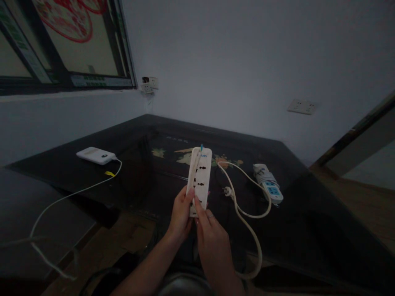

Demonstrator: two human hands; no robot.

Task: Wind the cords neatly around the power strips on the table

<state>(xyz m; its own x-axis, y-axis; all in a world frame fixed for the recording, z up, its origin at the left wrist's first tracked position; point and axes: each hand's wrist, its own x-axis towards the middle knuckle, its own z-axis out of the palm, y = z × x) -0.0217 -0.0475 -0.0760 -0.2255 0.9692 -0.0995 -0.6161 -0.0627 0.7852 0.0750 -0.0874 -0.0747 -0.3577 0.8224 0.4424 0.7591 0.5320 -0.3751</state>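
I hold a white power strip (200, 172) upright in front of me, over the near edge of a dark glass table (148, 135). My left hand (180, 216) grips its lower left side with the fingers wrapped round it. Beside it, my right hand (212, 238) pinches the strip's lower end. The strip's thick white cord (247, 213) loops away to the right across the table and drops off the front edge; its plug (227, 191) lies on the glass.
A second white power strip with blue sockets (269, 184), cord wound round it, lies to the right. A white power bank (96, 155) with a thin white cable (77, 191) sits at the left. Wall sockets (301, 107) are on the far wall, a window at upper left.
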